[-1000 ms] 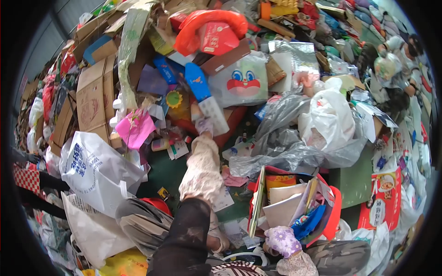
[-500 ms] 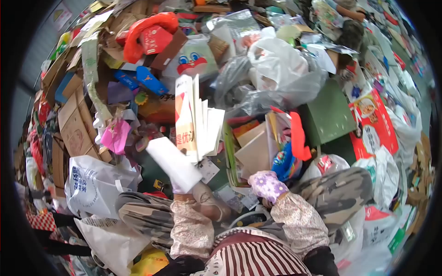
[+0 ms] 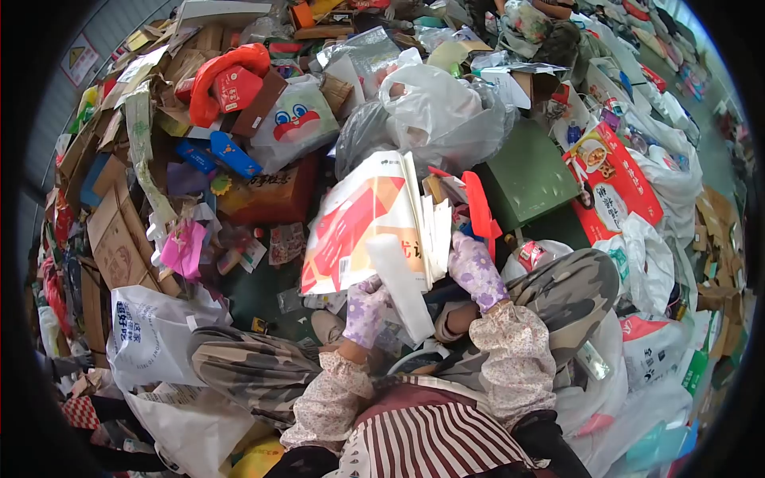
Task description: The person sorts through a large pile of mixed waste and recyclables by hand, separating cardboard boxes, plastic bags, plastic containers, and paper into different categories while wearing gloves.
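Note:
Both my hands wear purple flowered gloves. My left hand [image 3: 366, 309] is closed on the lower edge of a stack of printed booklets [image 3: 358, 219], whose front cover is red, orange and white. A long white strip [image 3: 398, 287], perhaps foam or folded paper, lies across the booklets beside my left thumb. At the stack's right edge, my right hand [image 3: 476, 267] has its fingers against the pages and seems to grip them; its fingertips are partly hidden. Directly behind that hand stands a bright red strip [image 3: 480, 211].
A green box [image 3: 530, 175] and a red printed carton [image 3: 613, 187] lie to the right. Ahead are a tied white plastic bag [image 3: 434, 99] and an orange-red box [image 3: 275, 191]. A white carrier bag [image 3: 155, 327] stands by my left knee. Cardboard is heaped at the left.
The booklets and white strip have moved right, in front of my body, and the cover has turned to face me. My right hand has risen to the stack's right edge.

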`<state>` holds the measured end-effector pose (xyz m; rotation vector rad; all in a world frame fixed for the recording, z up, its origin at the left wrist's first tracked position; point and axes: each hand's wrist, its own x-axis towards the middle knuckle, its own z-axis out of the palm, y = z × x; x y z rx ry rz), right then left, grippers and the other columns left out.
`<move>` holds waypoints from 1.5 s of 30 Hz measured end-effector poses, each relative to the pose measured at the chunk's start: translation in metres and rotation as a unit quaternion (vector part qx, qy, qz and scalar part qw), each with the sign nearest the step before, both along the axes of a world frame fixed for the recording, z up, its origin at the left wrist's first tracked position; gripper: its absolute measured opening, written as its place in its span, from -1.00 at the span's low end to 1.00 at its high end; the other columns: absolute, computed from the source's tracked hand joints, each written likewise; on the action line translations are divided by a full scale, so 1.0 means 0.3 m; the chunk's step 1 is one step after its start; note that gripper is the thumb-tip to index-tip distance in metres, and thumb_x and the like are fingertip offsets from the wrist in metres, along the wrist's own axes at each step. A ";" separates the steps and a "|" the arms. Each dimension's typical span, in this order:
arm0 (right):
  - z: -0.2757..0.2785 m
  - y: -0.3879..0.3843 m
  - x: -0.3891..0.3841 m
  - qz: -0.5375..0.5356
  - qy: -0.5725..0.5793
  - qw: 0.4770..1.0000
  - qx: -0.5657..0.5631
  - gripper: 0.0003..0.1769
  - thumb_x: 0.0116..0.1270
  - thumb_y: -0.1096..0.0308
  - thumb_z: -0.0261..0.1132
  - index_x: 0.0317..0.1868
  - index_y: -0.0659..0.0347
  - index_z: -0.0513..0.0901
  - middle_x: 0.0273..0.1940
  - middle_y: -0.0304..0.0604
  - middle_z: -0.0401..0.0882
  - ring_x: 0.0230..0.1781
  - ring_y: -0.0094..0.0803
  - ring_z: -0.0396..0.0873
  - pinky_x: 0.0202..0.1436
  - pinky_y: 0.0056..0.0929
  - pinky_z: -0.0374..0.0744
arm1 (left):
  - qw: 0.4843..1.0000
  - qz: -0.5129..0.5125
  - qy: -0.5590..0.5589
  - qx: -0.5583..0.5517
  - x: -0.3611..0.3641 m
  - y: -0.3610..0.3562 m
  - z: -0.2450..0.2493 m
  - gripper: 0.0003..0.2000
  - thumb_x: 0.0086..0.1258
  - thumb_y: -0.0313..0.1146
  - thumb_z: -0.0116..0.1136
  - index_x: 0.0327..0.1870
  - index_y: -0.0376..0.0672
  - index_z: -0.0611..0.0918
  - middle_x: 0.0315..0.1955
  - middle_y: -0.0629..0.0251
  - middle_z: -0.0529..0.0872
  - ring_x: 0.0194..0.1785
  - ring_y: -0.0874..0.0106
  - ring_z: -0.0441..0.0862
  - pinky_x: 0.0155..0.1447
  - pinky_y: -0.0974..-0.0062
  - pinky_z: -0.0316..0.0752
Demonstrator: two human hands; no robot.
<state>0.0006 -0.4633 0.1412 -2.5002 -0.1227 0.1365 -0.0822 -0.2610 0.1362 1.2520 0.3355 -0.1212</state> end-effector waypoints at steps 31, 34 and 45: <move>0.341 0.017 0.292 0.118 0.004 0.832 0.542 -0.44 0.20 0.45 0.32 0.21 0.33 0.40 -0.05 -0.16 0.60 -0.12 -0.48 0.59 -0.03 -0.47 0.57 | 0.915 -0.096 -0.322 -0.224 0.405 -0.082 0.370 -0.74 0.35 -0.57 0.04 0.06 -0.29 0.52 -0.16 0.21 0.67 -0.18 0.43 0.67 -0.12 0.52 0.60; 0.403 0.024 0.254 0.130 0.131 0.757 0.626 -0.47 0.15 0.51 0.29 0.18 0.31 0.44 -0.08 -0.16 0.62 -0.20 -0.46 0.62 -0.07 -0.47 0.58 | 0.917 -0.072 -0.390 0.050 0.514 -0.070 0.223 -0.71 0.31 -0.60 0.03 0.05 -0.29 0.52 -0.17 0.25 0.67 -0.17 0.45 0.66 -0.11 0.54 0.59; 0.064 0.017 0.117 -0.036 -0.030 0.989 0.138 -0.58 0.16 0.50 0.21 0.07 0.23 0.45 -0.18 0.10 0.63 -0.14 -0.05 0.63 -0.07 -0.21 0.57 | 0.865 0.032 -0.037 0.499 0.256 -0.236 -0.178 -0.32 0.10 -0.55 0.12 0.34 -0.28 0.22 0.10 -0.06 0.43 0.01 0.04 0.58 -0.02 0.23 0.55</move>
